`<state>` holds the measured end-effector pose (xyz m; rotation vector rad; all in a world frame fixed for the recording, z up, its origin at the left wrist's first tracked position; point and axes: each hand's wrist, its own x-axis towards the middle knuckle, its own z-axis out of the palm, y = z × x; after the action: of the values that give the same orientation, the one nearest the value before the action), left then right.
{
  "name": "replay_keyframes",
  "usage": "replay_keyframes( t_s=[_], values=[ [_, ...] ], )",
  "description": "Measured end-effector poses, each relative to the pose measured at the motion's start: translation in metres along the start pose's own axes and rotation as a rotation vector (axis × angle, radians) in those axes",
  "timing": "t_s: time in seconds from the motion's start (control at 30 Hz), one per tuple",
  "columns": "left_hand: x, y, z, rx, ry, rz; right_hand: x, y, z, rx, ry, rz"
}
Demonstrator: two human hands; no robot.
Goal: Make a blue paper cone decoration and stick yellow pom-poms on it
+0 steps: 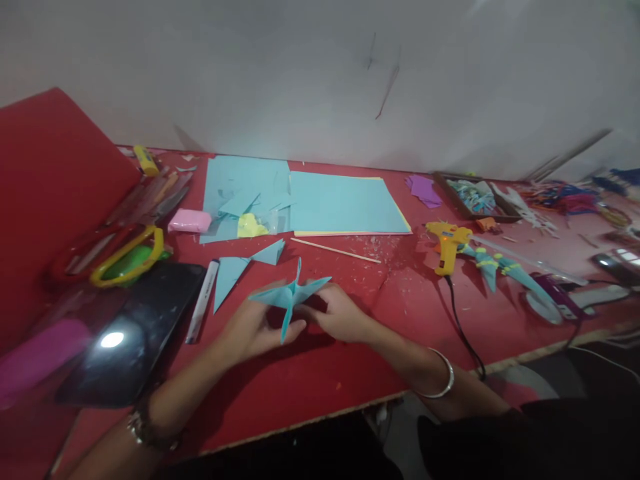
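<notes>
A light blue folded paper shape [291,293] with four pointed arms is held up over the red table. My left hand [255,328] grips it from the left and below, the thumb near its lower arm. From the right, my right hand [340,315] holds it too, its fingers closed under the right arm. Some fingertips are hidden behind the paper. Just behind my left hand lie folded blue paper triangles [231,277]. A thin wooden stick [335,250] rests beyond my right hand.
Blue sheets [345,203] lie at the back. To the right are a yellow glue gun [448,245] with a black cord, blue paper cones [487,267] and a tray [505,213]. On the left are a black tablet-like slab [135,333], a marker [203,301] and yellow-handled scissors [127,257].
</notes>
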<state>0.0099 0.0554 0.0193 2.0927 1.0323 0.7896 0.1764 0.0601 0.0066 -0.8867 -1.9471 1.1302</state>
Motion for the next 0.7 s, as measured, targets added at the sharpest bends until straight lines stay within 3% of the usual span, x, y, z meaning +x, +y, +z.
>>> replay_keyframes(
  t_s=[0.2, 0.4, 0.47, 0.57, 0.7],
  values=[
    [-0.003, -0.008, 0.009, 0.064, 0.106, -0.059, 0.000, 0.003, 0.001, 0.001, -0.023, -0.045],
    [-0.005, -0.006, 0.010, 0.006, 0.068, -0.140, -0.003, 0.000, 0.001, 0.090, -0.060, 0.016],
    [-0.004, -0.004, 0.009, -0.037, 0.105, -0.198, -0.003, 0.000, 0.001, 0.143, -0.049, 0.046],
    [-0.003, -0.002, 0.008, -0.079, 0.155, -0.239, -0.002, 0.002, -0.002, 0.245, 0.085, 0.140],
    [-0.002, -0.002, 0.007, -0.081, 0.057, -0.194, 0.001, 0.005, -0.012, 0.250, 0.313, 0.164]
  ],
)
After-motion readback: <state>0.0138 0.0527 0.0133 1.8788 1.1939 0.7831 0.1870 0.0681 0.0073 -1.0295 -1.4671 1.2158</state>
